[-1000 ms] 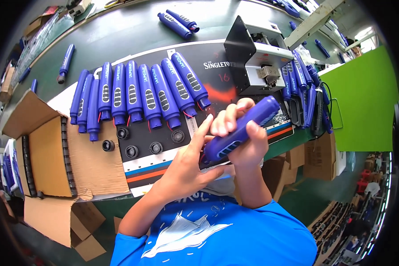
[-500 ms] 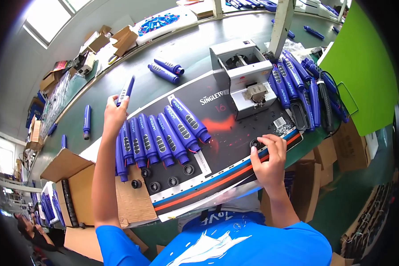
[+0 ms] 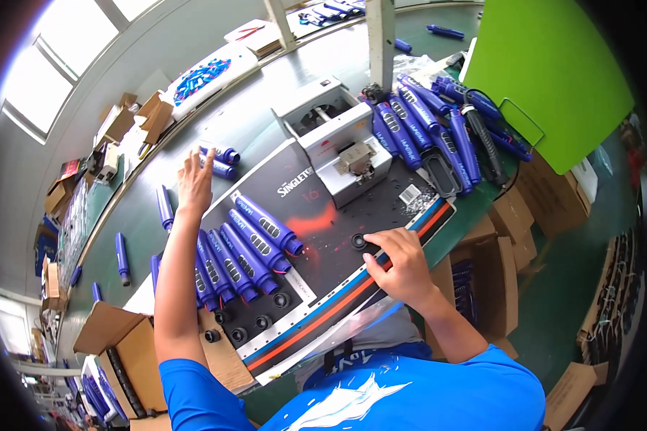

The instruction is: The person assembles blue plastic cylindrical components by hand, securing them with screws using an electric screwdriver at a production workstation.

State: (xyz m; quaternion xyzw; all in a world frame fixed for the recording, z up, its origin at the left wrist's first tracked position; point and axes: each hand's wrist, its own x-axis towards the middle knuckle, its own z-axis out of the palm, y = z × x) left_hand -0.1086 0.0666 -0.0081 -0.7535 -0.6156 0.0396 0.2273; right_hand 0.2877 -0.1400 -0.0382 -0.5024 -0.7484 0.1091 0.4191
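My left hand (image 3: 193, 185) reaches over the far left of the table, fingers spread and holding nothing. Its fingertips are near two purple tubular housings (image 3: 221, 169), partly covering one of them; another purple tube (image 3: 164, 205) lies just left of the hand. On the black mat, my right hand (image 3: 401, 264) has thumb and index finger apart beside a small black ring cap (image 3: 359, 242). The index fingertip touches or nearly touches the cap, which lies flat. Between my arms a row of purple tubes (image 3: 248, 251) rests on the mat, with several black ring caps (image 3: 264, 322) below their ends.
Beyond the mat's middle stands a grey-white bench machine (image 3: 338, 140). Purple tubes (image 3: 417, 118) are heaped right of it, with a black tray (image 3: 441, 174) and a corded tool (image 3: 485, 144). A green panel (image 3: 553, 79) rises at right. Cardboard boxes (image 3: 115, 337) flank the table.
My left hand has let go of the purple tube, which lies on the table, and moved toward the two far tubes. The view has turned; the right hand and its cap shifted slightly left.
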